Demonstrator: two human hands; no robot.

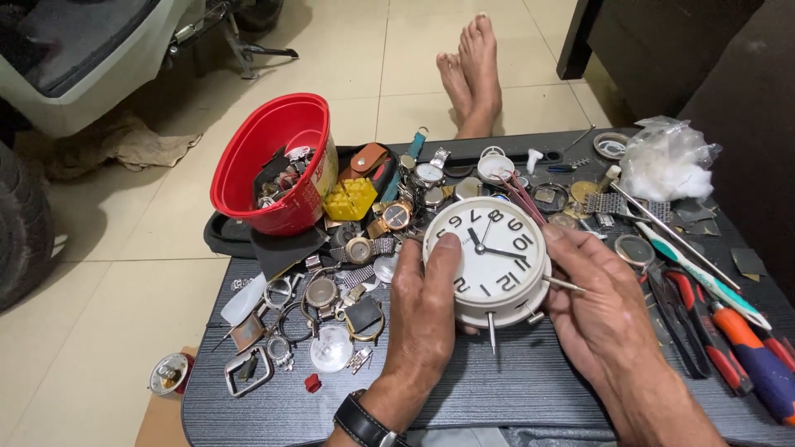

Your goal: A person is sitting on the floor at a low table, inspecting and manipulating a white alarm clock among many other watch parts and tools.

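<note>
Alarm clock (489, 257): white, round, in the centre of the frame, upside down, its legs pointing to the viewer
Left hand (422, 310): fingers closed on the clock's left side, thumb on the dial
Right hand (592, 310): grips the clock's right edge
Table (513, 389): dark grey, under the clock
Watches and parts (331, 306): scattered left of the hands
Red bucket (273, 161): upper left, tilted, full of parts
Pliers (704, 327): right edge, red handles
</note>
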